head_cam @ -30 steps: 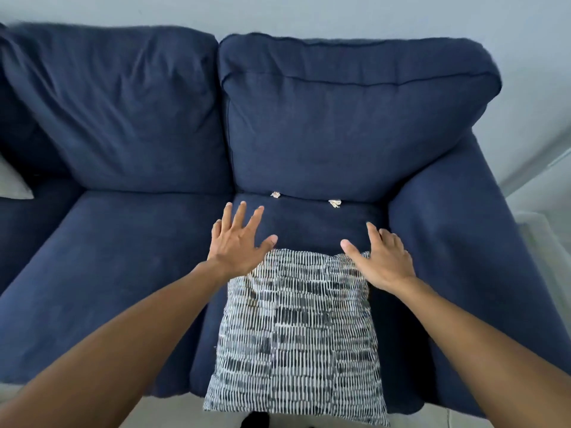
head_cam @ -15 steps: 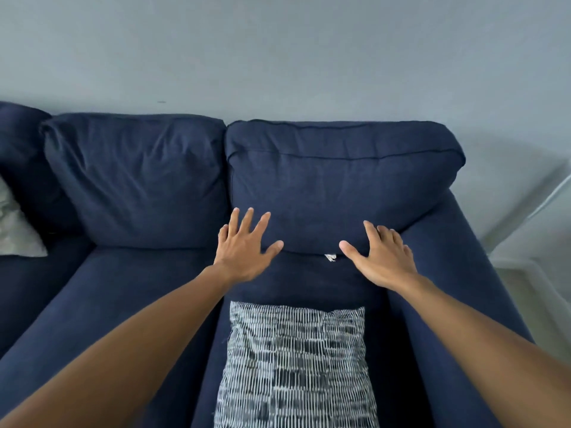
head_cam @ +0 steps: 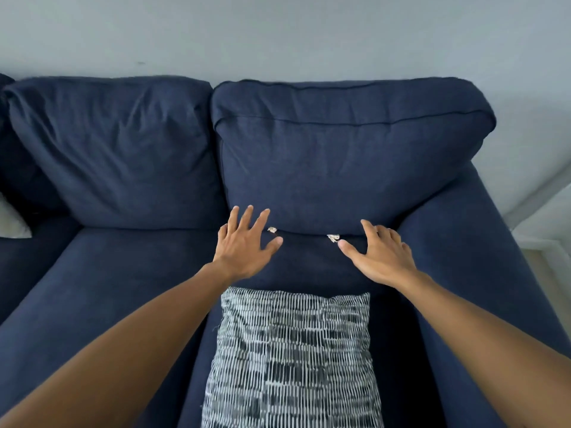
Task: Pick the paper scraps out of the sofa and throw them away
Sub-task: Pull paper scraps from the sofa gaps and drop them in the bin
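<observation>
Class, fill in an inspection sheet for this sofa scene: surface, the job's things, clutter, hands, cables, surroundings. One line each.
Surface: dark blue sofa, seat cushions bare apart from the items below.
Job's things: two paper scraps in the crease under the back cushion, left scrap and right scrap.
Clutter: patterned pillow on the seat; pale pillow at far left.
Hands: left hand and right hand open, empty, fingers spread, beside the scraps.
Cables: nothing seen.
Surroundings: plain grey wall; no bin in view.
</observation>
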{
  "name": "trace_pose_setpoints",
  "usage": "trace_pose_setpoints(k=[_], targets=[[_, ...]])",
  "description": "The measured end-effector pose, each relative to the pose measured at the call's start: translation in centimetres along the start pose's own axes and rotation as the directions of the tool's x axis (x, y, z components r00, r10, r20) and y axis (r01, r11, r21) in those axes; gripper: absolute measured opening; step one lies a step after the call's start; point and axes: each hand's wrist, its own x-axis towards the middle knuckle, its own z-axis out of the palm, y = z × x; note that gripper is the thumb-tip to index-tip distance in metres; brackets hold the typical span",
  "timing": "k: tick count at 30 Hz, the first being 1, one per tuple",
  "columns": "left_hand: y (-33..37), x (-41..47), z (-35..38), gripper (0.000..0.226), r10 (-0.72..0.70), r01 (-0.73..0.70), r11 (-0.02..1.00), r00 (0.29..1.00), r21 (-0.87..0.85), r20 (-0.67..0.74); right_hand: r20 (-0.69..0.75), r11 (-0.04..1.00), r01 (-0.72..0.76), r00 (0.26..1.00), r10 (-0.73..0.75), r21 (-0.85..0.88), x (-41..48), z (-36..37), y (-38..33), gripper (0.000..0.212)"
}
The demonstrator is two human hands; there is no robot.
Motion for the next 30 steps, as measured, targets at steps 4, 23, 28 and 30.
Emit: trace_pose_setpoints(k=[4, 23, 28, 30], targets=[[-0.9, 2.2, 4.2, 0.074, -0.019, 0.020, 0.999, 0.999, -0.025, 0.039, 0.037, 1.000, -0.020, 0.999, 0.021, -0.021, 2.4, 3.7, 0.6, 0.088], [-8.9, 18.6, 21.8, 0.048, -0.103, 0.105, 0.989, 0.994, -0.105, 0.025, -0.061, 0.960, -0.227, 0.969, 0.240, 0.164, 20.7, 20.5, 1.8, 0.051], [-9.5, 19.7, 23.5, 0.046, -0.097, 0.092, 0.991, 0.995, -0.100, -0.037, -0.138, 0.936, -0.231, 0.952, 0.274, 0.265, 22.1, 22.1, 1.4, 0.041], [-9.5, 20.0, 23.8, 0.045, -0.113, 0.105, 0.987, 0.992, -0.124, -0.063, -0.154, 0.925, -0.230, 0.946, 0.286, 0.303, 22.4, 22.4, 1.6, 0.034]])
